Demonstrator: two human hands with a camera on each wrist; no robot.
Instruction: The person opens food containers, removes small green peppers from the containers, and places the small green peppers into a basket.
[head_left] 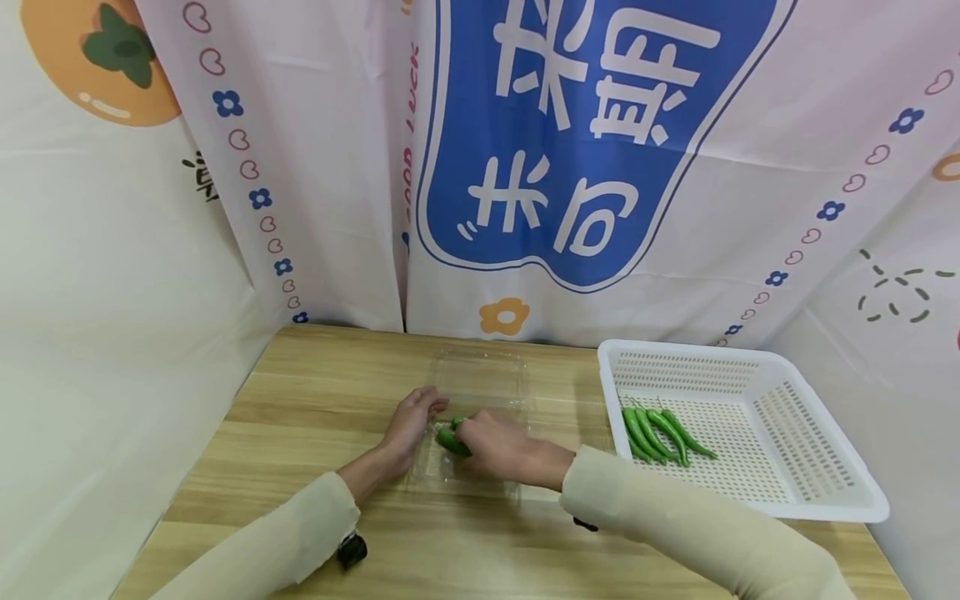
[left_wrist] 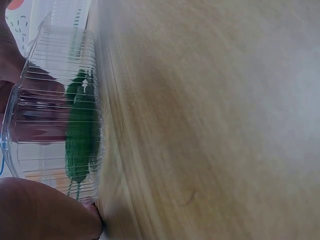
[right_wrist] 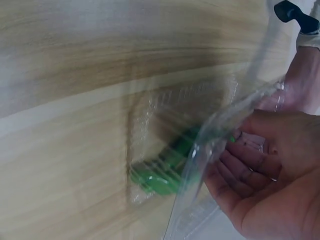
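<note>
A clear plastic clamshell box (head_left: pixel 431 477) lies on the wooden table with its lid (head_left: pixel 480 375) folded back. Green chili peppers (left_wrist: pixel 80 135) lie on its bottom, seen through the ribbed wall. My right hand (head_left: pixel 495 446) reaches down into the box, fingers curled over the peppers; their ends stick out to its left. In the right wrist view, the fingers of this hand (right_wrist: pixel 270 170) bend over the box's rim, and the wall blurs the peppers behind it. My left hand (head_left: pixel 408 425) rests against the box's left side, its fingers (left_wrist: pixel 45 212) at the corner near the tabletop.
To the right stands a white perforated plastic basket (head_left: pixel 832 417) with several green chili peppers (head_left: pixel 660 433) at its left end. Printed cloth (head_left: pixel 337 250) hangs behind the table (head_left: pixel 300 400) and at both sides.
</note>
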